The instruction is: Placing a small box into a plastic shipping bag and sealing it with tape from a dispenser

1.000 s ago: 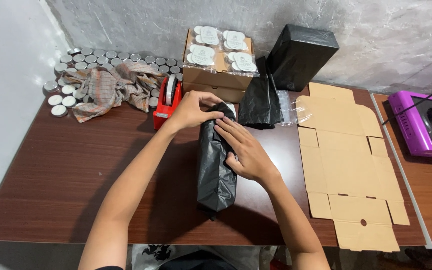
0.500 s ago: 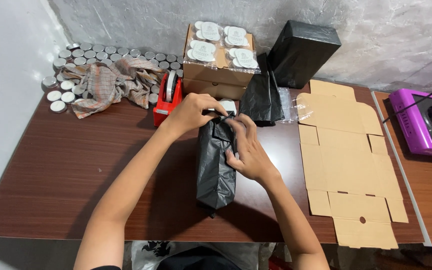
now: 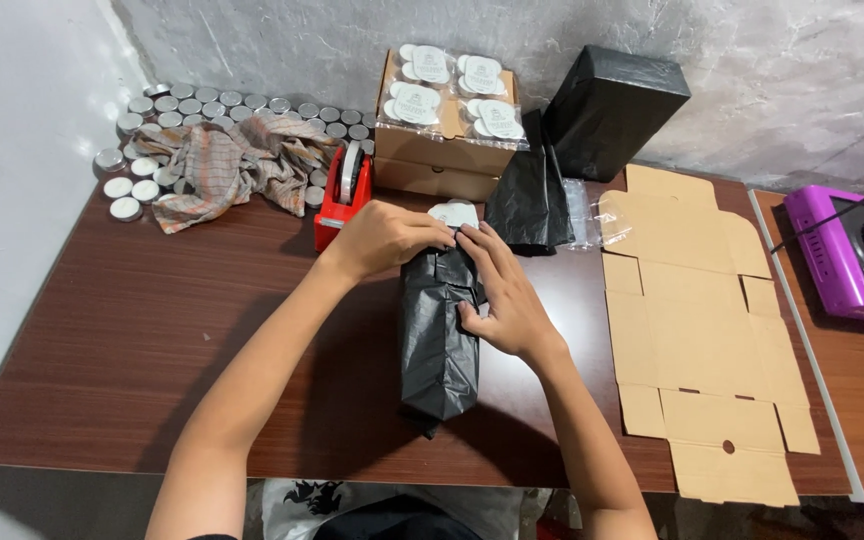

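Observation:
A long parcel wrapped in black plastic [image 3: 438, 345] lies lengthwise on the dark wooden table [image 3: 132, 340]. My left hand [image 3: 387, 237] presses on its far end, fingers curled over the folded plastic. My right hand [image 3: 504, 297] rests on the parcel's right side near that same end, thumb on the wrap. Just beyond my fingers lies a white round lid [image 3: 454, 213]. A red tape dispenser [image 3: 345, 195] stands just left of my left hand.
Flat cardboard box blanks [image 3: 697, 320] lie at the right. At the back stand a cardboard box with white-lidded tins [image 3: 449, 120], a black wrapped box [image 3: 610, 108] and a black bag [image 3: 529, 198]. Several silver tins [image 3: 142, 110] and a checked cloth [image 3: 232, 165] sit far left. A purple device [image 3: 847, 245] is at the right.
My hands stayed at the parcel's far end, working the plastic fold; my right hand slid slightly down its side. The parcel has not shifted.

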